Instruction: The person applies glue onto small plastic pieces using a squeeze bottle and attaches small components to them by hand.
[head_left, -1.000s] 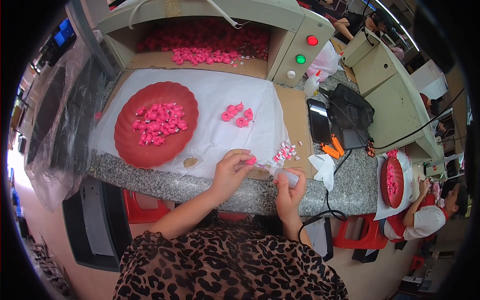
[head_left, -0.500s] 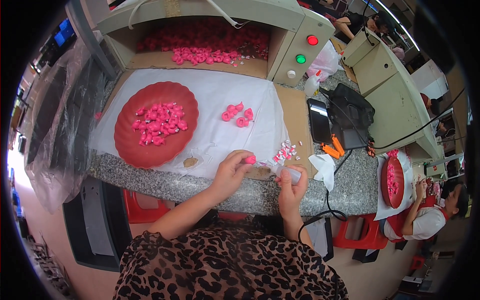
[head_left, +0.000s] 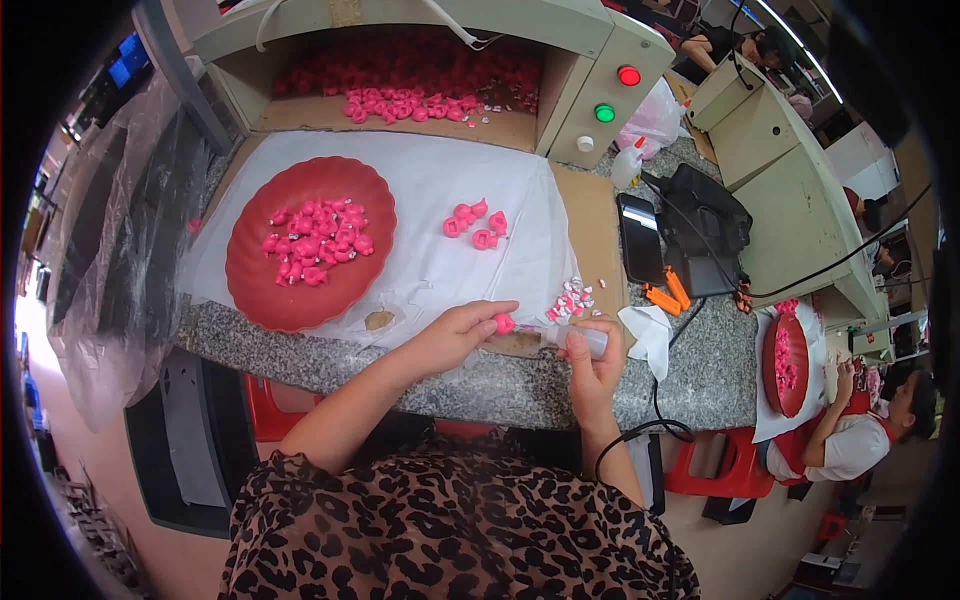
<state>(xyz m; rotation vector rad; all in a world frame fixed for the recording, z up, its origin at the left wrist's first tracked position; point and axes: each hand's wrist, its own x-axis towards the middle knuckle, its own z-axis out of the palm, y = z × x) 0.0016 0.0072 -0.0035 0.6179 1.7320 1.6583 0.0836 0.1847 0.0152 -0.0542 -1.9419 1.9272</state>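
Though apart, left hand (head_left: pixel 452 337) round pink piece (head_left: pixel 505 323), right hand (head_left: pixel 598 372) round bottle (head_left: pixel 596 342), small bits (head_left: pixel 571 300), red dish (head_left: pixel 345 290) beyond

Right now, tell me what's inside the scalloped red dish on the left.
The red dish holds a heap of pink moulded pieces, some showing pale spots; its floor under them and any buried pieces are hidden.

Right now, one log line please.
left hand: holds pink piece | right hand: holds squeeze bottle, tilted | red dish: pink pieces inside
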